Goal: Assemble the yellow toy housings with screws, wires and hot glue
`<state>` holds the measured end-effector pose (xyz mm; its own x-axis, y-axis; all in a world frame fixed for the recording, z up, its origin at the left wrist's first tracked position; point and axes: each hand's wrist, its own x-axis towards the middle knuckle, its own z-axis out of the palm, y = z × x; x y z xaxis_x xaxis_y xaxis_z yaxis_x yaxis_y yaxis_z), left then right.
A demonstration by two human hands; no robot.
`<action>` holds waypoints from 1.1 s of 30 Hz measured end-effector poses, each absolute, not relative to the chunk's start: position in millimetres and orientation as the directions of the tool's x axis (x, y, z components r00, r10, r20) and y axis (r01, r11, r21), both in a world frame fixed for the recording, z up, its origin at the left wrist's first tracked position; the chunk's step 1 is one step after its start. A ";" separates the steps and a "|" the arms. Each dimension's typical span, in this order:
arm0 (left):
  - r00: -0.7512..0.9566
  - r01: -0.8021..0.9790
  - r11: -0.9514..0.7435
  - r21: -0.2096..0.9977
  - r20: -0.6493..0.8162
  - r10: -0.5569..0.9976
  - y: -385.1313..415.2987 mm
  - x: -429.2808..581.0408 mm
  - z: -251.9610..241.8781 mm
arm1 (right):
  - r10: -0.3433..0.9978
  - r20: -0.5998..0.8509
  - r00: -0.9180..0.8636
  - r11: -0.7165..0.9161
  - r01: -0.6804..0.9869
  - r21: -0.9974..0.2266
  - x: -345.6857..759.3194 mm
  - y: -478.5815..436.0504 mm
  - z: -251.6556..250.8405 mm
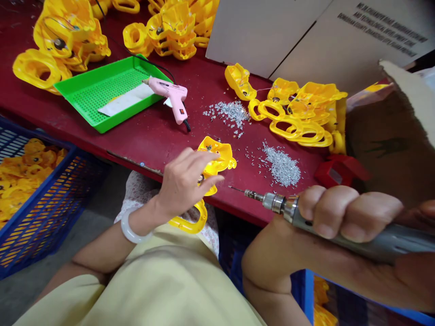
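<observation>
My left hand (185, 181) rests on a yellow plastic toy shell (217, 158) at the near edge of the red table (152, 131), fingers curled over it and holding it down. My right hand (346, 210) is closed in a fist round a grey electric screwdriver (340, 228); its thin bit (243, 191) points left toward the shell, a short gap away. Two heaps of small silver screws (282, 165) (231, 111) lie on the table just beyond the shell.
A pink glue gun (171, 97) lies by a green tray (105, 93). Piles of yellow shells (299, 115) (61, 40) (173, 27) sit right, back left and back centre. A blue crate (44, 199) of yellow parts stands lower left. Cardboard boxes (306, 36) stand at the right, and a red part (340, 170) lies beside them.
</observation>
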<state>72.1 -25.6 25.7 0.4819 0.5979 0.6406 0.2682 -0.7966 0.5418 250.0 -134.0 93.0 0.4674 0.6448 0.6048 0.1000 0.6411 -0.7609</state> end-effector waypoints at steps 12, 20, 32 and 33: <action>0.516 0.522 -0.692 0.499 0.462 0.722 16.1 89.9 8.6 | 0.573 0.601 0.557 0.680 0.085 -0.728 238.2 -109.2 88.6; 0.564 0.483 -0.763 0.430 0.513 0.647 11.5 95.8 10.5 | 0.528 0.646 0.551 0.722 0.110 -0.683 237.2 -78.3 87.8; 0.756 0.400 -0.908 0.120 0.517 0.402 15.7 102.9 6.5 | 0.454 0.580 0.676 0.654 0.189 -0.732 218.9 -41.5 76.5; 0.762 0.391 -0.913 0.115 0.516 0.392 16.2 102.7 7.8 | 0.467 0.579 0.669 0.648 0.186 -0.738 219.8 -41.1 74.4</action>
<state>102.7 16.2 7.8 0.7618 0.3918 0.5160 0.3914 -0.9130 0.1153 219.8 -41.1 74.4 0.6686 0.4671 0.5786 0.1860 0.6482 -0.7384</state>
